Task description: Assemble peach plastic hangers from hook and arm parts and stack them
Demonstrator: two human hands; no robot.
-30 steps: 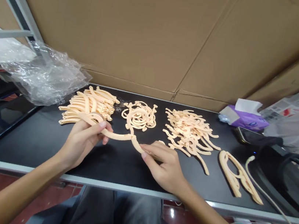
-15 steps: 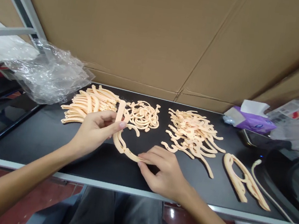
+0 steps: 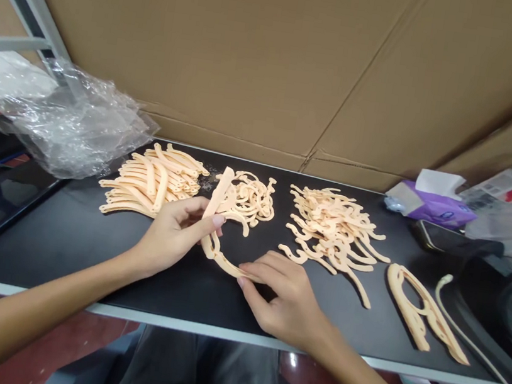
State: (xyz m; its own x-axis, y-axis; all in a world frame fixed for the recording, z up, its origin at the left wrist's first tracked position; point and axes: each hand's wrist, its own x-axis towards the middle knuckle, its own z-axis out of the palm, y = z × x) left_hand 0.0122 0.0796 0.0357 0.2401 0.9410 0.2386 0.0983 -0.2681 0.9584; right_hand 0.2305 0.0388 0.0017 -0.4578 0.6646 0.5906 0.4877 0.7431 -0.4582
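A peach plastic folding hanger (image 3: pixel 226 265), jointed near its lower bend, is held between my two hands above the black table. My left hand (image 3: pixel 179 229) is closed on its upright arm, thumb across the front, and a curved hook part juts out to the right. My right hand (image 3: pixel 282 294) pinches the lower arm's far end, which the fingers partly cover. Behind my left hand is a pile of straight-ish hanger arms (image 3: pixel 143 182). Small curved hooks (image 3: pixel 259 199) lie behind the held hanger. Thin wavy hanger parts (image 3: pixel 331 228) are heaped beyond my right hand.
A folded hanger (image 3: pixel 404 308) lies at the right beside a white cable (image 3: pixel 469 336). Further back are a purple tissue pack (image 3: pixel 441 208) and a dark phone (image 3: pixel 435 236). Crumpled clear plastic (image 3: pixel 89 124) is at the left, above a dark glossy panel (image 3: pixel 10 208). Cardboard (image 3: pixel 237 56) walls the back.
My left hand has moved right, nearer my right hand. The upright arm it grips now leans to the right. My right hand keeps its pinch almost in place. The view has shifted slightly.
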